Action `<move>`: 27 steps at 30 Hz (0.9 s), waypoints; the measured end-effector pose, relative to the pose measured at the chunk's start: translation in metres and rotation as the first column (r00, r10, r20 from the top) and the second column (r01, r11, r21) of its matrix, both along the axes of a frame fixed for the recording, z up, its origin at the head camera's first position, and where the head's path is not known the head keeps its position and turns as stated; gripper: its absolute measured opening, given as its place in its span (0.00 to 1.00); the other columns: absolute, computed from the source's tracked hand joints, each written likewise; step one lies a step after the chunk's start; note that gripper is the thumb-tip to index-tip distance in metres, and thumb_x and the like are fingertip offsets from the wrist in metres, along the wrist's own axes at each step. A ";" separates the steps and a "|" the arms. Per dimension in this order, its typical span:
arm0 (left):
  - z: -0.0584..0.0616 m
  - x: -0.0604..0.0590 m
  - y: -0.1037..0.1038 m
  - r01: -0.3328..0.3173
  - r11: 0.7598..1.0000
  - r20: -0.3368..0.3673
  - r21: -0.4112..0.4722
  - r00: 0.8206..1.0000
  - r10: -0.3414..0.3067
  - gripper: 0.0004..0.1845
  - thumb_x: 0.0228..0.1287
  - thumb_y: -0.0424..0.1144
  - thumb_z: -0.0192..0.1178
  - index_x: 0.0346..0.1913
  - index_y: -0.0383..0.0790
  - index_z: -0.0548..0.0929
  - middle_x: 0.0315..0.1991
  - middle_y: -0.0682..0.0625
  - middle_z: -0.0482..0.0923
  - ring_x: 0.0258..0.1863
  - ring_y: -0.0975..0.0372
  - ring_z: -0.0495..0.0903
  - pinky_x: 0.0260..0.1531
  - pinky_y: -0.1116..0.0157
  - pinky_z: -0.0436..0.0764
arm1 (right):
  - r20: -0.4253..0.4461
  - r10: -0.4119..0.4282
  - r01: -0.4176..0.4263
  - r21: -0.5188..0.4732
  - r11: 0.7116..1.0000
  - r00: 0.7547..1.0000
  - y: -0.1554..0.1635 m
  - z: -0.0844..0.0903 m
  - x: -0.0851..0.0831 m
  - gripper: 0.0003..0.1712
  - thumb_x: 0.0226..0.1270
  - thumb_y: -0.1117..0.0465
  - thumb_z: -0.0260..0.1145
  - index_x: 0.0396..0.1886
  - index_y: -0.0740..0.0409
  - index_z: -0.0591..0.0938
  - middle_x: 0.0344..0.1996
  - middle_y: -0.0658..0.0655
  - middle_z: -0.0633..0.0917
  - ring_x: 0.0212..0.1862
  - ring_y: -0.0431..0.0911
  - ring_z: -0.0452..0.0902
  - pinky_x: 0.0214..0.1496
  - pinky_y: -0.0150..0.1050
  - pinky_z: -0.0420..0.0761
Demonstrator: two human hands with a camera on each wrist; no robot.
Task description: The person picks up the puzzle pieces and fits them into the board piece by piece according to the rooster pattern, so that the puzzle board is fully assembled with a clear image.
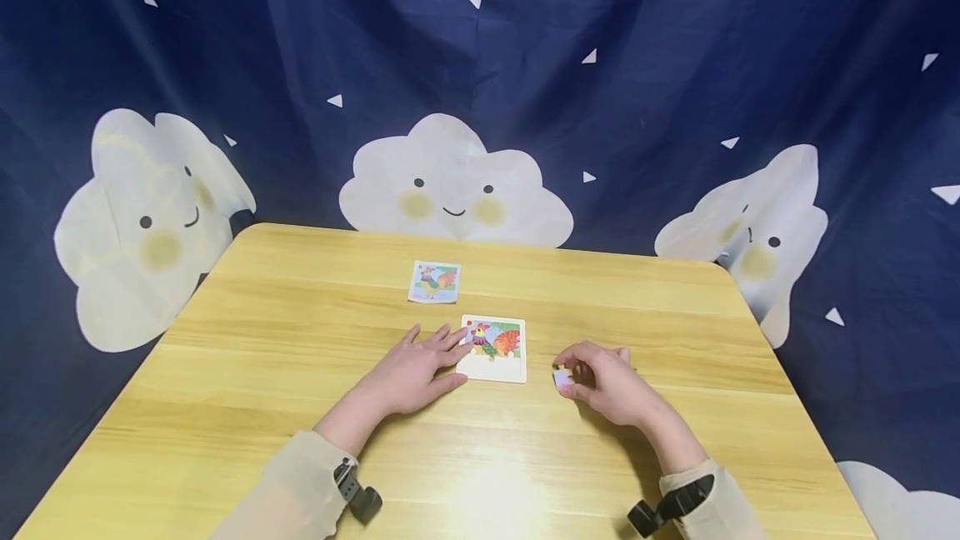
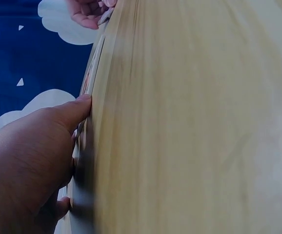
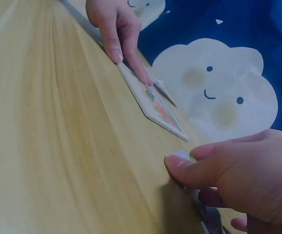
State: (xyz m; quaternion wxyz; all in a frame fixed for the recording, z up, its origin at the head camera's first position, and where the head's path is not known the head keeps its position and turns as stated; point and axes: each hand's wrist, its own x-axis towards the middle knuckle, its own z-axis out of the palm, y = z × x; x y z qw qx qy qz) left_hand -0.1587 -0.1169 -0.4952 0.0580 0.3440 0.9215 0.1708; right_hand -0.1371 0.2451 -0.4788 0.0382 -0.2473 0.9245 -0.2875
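Note:
A small jigsaw puzzle [image 1: 491, 367] in a white frame lies on the table, with a colourful rooster picture across its upper part and plain white below. My left hand [image 1: 422, 369] rests at its left side, fingers spread, one fingertip over the picture and the thumb [image 2: 80, 109] at the frame's edge. To the right of the frame, my right hand [image 1: 611, 382] pinches a pale jigsaw piece [image 1: 562, 377] between thumb and fingers. In the right wrist view, that piece [image 3: 181, 154] shows just past the thumb tip, and dark, partly hidden pieces [image 3: 210, 214] lie beneath the hand.
A square picture card [image 1: 435, 282] with the same rooster lies behind the puzzle. The wooden table [image 1: 300, 298] ends at a dark blue curtain [image 1: 480, 65] printed with smiling clouds. Each sleeve carries a black strapped wrist camera [image 1: 363, 500].

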 end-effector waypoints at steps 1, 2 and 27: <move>0.000 0.000 0.000 0.000 1.000 0.000 0.002 1.000 0.000 0.33 0.83 0.58 0.52 0.81 0.47 0.69 0.83 0.51 0.58 0.82 0.48 0.55 0.76 0.33 0.49 | 0.000 0.010 -0.010 -0.003 1.000 1.000 0.001 -0.001 0.001 0.18 0.67 0.59 0.79 0.55 0.49 0.87 0.39 0.42 0.81 0.37 0.39 0.72 0.46 0.48 0.53; 0.001 0.000 0.000 0.000 1.000 -0.002 0.004 1.000 0.000 0.33 0.83 0.58 0.52 0.81 0.47 0.69 0.83 0.51 0.57 0.82 0.48 0.55 0.76 0.33 0.49 | -0.003 0.021 -0.021 -0.005 1.000 1.000 0.001 -0.001 0.002 0.19 0.68 0.59 0.78 0.58 0.49 0.87 0.42 0.42 0.81 0.37 0.39 0.71 0.45 0.48 0.52; -0.001 0.001 0.000 -0.001 1.000 0.006 0.010 1.000 0.001 0.32 0.83 0.57 0.53 0.81 0.47 0.69 0.83 0.51 0.57 0.82 0.48 0.54 0.76 0.33 0.47 | -0.117 0.033 -0.016 0.141 0.990 0.993 0.001 0.002 0.000 0.23 0.63 0.53 0.81 0.55 0.54 0.88 0.36 0.40 0.80 0.37 0.35 0.73 0.44 0.47 0.55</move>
